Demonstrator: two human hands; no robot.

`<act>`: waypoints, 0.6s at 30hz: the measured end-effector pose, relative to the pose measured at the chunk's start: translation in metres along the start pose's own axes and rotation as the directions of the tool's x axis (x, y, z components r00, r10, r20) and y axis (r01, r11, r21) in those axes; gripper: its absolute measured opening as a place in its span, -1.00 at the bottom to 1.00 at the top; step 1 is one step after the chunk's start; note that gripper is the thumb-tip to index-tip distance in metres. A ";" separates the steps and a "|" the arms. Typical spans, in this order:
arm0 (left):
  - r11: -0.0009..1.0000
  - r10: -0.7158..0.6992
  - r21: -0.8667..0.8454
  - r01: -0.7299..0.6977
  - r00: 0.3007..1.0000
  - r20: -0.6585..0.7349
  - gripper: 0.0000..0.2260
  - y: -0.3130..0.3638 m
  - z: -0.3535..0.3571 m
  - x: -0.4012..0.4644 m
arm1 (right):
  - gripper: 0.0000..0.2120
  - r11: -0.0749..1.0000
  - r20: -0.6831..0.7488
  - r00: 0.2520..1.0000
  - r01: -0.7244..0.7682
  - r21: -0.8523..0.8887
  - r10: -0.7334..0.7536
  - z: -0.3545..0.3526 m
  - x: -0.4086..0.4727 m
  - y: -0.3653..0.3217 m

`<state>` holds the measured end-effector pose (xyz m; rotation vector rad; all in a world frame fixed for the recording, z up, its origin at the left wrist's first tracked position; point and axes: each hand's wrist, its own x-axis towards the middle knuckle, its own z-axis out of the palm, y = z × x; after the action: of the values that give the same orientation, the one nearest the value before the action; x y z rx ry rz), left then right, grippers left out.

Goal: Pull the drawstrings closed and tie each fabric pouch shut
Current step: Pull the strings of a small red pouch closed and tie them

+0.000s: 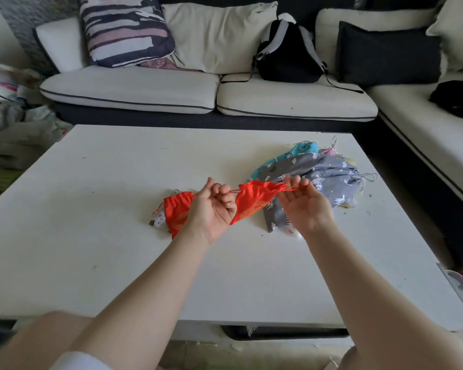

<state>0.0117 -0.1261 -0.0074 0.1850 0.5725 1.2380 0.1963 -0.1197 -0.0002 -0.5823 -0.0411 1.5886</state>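
Observation:
A small red pouch (251,201) with gold print hangs above the white table (96,236) between my hands, its mouth gathered. My left hand (214,206) pinches the red drawstring on the pouch's left side. The string on its right side is pinched by my right hand (302,201), and both strings are stretched sideways. A second red pouch (177,213), mouth cinched, lies on the table just left of my left hand, on top of a small white printed pouch (158,219).
A heap of printed pouches, grey (313,180) and turquoise (302,150), lies on the table behind my right hand. A white sofa (134,89) with cushions and a black backpack (288,52) stands beyond the table. Clothes are piled on the floor at left.

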 end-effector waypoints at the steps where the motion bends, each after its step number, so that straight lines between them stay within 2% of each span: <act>1: 1.000 0.008 0.015 -0.008 1.000 -0.024 -0.63 -0.001 0.000 0.001 | -0.62 0.999 -0.013 1.000 0.001 0.036 -0.001 0.000 -0.001 -0.001; 3: 0.998 0.026 0.061 -0.021 0.995 -0.095 -0.66 0.002 -0.002 0.003 | -0.62 1.000 -0.063 0.998 0.002 0.029 0.000 -0.003 0.000 -0.004; 6: 0.983 0.105 0.169 -0.070 0.972 -0.211 -0.65 0.007 -0.009 0.004 | -0.66 0.970 -0.135 0.990 0.013 -0.244 -0.047 -0.014 0.001 -0.016; 8: 0.973 0.142 0.215 -0.086 0.955 -0.261 -0.64 0.007 -0.013 0.003 | -0.67 0.896 -0.142 0.984 0.032 -0.442 -0.105 -0.019 0.000 -0.019; 10: 0.970 0.156 0.225 -0.089 0.941 -0.301 -0.64 0.003 -0.014 0.004 | -0.69 0.746 -0.092 0.978 0.080 -0.661 -0.186 -0.018 -0.004 -0.018; 13: 0.951 0.179 0.294 -0.091 0.941 -0.288 -0.65 0.001 -0.006 0.004 | -0.70 0.504 0.010 0.978 0.116 -0.856 -0.208 -0.011 -0.008 -0.016; 16: 0.921 0.189 0.375 -0.105 0.962 -0.195 -0.72 0.001 0.008 -0.002 | -0.69 0.257 0.058 0.992 0.086 -0.963 -0.115 -0.010 -0.012 -0.013; 18: 0.887 0.193 0.447 -0.117 0.973 -0.129 -0.78 -0.001 0.018 -0.005 | -0.74 0.144 0.054 0.998 0.051 -0.988 0.016 -0.010 -0.017 -0.009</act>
<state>0.0205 -0.1275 0.0093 0.5161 1.0021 1.2735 0.2084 -0.1376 0.0003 -1.5873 -1.2840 1.3492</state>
